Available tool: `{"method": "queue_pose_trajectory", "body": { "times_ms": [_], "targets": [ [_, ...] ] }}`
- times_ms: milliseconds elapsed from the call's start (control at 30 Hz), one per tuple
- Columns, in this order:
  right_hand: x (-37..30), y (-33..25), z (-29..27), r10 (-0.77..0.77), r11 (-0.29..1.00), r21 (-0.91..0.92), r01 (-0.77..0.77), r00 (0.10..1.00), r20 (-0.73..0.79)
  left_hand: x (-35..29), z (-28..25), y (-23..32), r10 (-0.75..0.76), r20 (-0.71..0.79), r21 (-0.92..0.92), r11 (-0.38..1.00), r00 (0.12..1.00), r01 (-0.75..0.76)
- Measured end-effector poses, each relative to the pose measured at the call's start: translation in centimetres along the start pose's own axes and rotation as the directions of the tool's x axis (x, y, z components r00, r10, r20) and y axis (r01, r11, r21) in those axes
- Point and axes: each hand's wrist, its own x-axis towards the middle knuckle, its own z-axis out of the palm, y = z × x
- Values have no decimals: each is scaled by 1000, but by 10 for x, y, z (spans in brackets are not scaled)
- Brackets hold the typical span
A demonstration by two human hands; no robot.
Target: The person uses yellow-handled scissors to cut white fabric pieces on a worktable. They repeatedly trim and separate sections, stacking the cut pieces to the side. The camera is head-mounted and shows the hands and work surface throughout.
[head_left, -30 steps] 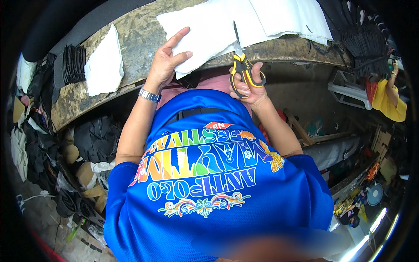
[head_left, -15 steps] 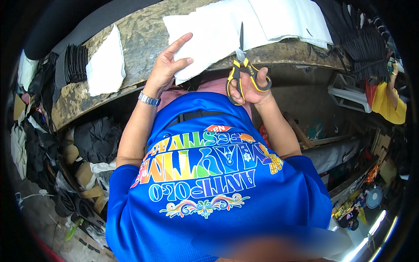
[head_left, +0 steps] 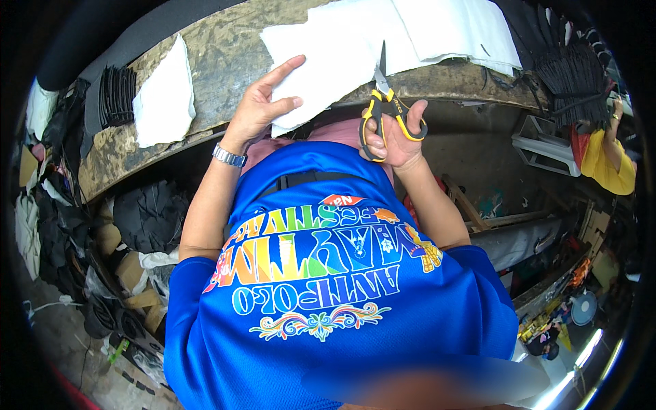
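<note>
We see the right hand (head_left: 393,137) wrapped around the yellow-and-black handled scissors (head_left: 384,109), fingers through the loops, so its grip is closed on the handles; the steel blades point away from the body and lie together over the near edge of the white rectangular fabric sheet (head_left: 335,61); whether the blades bite into the cloth we cannot tell. The left hand (head_left: 263,106) lies flat and spread on that same sheet, index finger stretched out, thumb along the sheet's near corner; its grip is wide and holds nothing, only pressing the cloth down; a silver metal wristwatch (head_left: 228,156) sits on that wrist. The sheet rests on the worn, mottled brown bench (head_left: 219,61), its near corner hanging just over the front edge, between the two hands. Further white sheets (head_left: 458,27) lie stacked beyond it to the right, overlapping it; a separate white folded piece (head_left: 162,102) lies well apart to the left, beside a row of black flat pieces (head_left: 115,96) standing on edge. Below the hands we see the blue printed shirt (head_left: 328,307) of the person; a person in yellow (head_left: 605,164) sits at the far right.
</note>
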Motion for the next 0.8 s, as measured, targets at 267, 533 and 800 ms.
{"method": "queue_pose_trajectory", "body": {
  "times_ms": [267,533,800],
  "targets": [
    [-12,-2,0,169,980,-116,-162,984,59,3,2,3,-24,-53,-90,996,998,19],
    [-2,-3,-1,56,982,-176,-62,998,-38,-1,8,0,-64,-19,-125,990,998,61],
    [4,-12,-7,169,973,-185,-137,971,169,-3,6,3,-67,-32,-147,987,997,61]
  ]
}}
